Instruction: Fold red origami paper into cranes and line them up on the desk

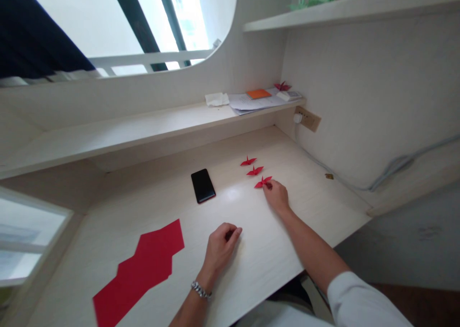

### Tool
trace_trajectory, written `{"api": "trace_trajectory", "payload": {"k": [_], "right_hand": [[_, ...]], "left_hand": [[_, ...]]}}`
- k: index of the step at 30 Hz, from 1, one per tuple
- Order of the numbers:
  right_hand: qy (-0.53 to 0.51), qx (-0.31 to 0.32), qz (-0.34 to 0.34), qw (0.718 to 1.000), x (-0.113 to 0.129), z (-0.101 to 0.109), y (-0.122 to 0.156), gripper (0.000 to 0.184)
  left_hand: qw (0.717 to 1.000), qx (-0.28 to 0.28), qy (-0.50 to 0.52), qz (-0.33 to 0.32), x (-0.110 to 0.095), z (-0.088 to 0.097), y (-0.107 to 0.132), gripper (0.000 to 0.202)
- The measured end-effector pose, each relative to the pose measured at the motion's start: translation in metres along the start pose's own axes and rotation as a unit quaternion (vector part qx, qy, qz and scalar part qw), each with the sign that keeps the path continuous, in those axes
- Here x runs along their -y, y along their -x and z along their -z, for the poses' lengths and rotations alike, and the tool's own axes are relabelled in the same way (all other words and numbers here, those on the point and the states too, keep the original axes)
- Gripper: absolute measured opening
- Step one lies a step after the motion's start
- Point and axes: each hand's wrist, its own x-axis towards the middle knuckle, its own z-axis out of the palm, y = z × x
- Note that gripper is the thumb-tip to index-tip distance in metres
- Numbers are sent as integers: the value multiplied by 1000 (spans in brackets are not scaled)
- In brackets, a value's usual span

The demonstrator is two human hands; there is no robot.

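Observation:
My right hand point(277, 195) pinches the near edge of a red paper crane point(263, 181) standing on the desk. Beyond it, two more red paper cranes, the middle one point(255, 170) and the far one point(247, 161), form a slanting row with it. My left hand point(221, 248) rests on the desk with its fingers curled in and the thumb along them; nothing shows in it. Several red paper sheets point(153, 255) lie overlapped in a fan left of that hand. A black phone point(203, 185) lies flat between the sheets and the cranes.
The raised shelf point(143, 129) along the back holds a crumpled tissue point(217, 99), white papers point(244, 104), an orange paper square point(258, 93) and another red crane point(282, 86). At the right wall are a socket point(309, 119) and a grey cable point(391, 166). A mirror point(118, 25) hangs behind.

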Motion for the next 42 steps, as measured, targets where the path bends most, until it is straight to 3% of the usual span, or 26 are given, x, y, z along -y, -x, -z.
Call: {"api": "trace_trajectory", "payload": {"k": [5, 12, 16, 21, 26, 31, 36, 42], "right_hand": [[-22, -10, -3, 1000, 1, 0, 2, 15], [-103, -40, -26, 994, 8, 20, 11, 32], [-154, 54, 20, 986, 27, 21, 28, 28], [-193, 159, 12, 968, 44, -4, 56, 41], [-146, 160, 23, 976, 36, -14, 62, 48], [-153, 174, 20, 973, 33, -10, 61, 48], [-171, 169, 16, 971, 36, -7, 63, 51], [-172, 182, 15, 968, 35, -7, 62, 49]], "left_hand": [[1000, 4, -4, 4, 1, -1, -1, 32], [1000, 17, -4, 5, -4, 6, 8, 29], [999, 1, 1, 35, -2, 15, 28, 27], [988, -105, 33, 109, 14, 31, 61, 26], [952, -239, -48, 186, 41, 75, 87, 27], [899, -295, -155, 286, 68, 121, 80, 29], [862, -302, -204, 352, 78, 121, 54, 54], [819, -287, -264, 421, 75, 111, 42, 60]]}}
